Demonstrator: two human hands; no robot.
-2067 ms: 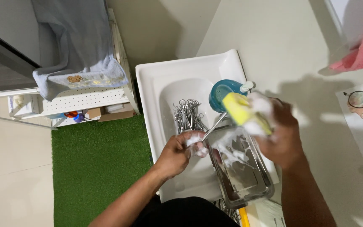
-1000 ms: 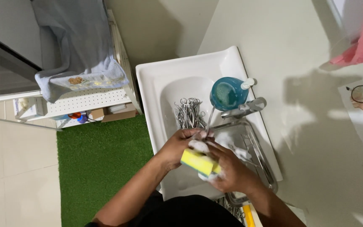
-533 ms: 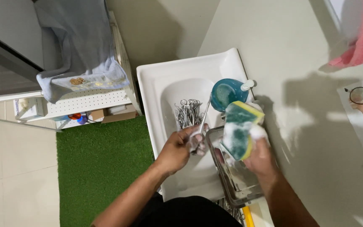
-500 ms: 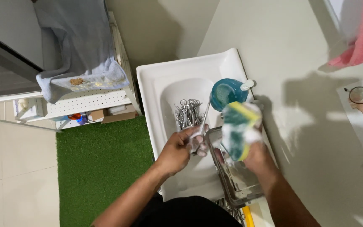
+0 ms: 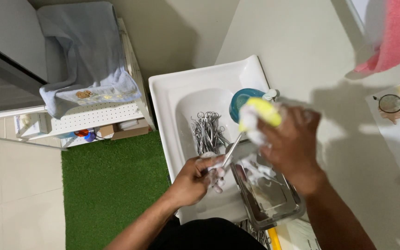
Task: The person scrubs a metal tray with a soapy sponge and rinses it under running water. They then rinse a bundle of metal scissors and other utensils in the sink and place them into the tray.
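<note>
Sink (image 5: 163, 99): white, glossy, squared rim, basin room taken by a heap of steel instruments (image 5: 207, 134) | tray (image 5: 274, 208): steel, rectangular, soapy, perched on the sink's right edge | right hand (image 5: 292, 146): closed around a yellow foamy sponge (image 5: 260, 113) | left hand (image 5: 195, 178): pinched on a thin metal tool (image 5: 231, 152) over the basin

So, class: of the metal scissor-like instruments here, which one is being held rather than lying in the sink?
The soapy slim metal instrument gripped by the left hand; the others lie piled in the white basin.
</note>
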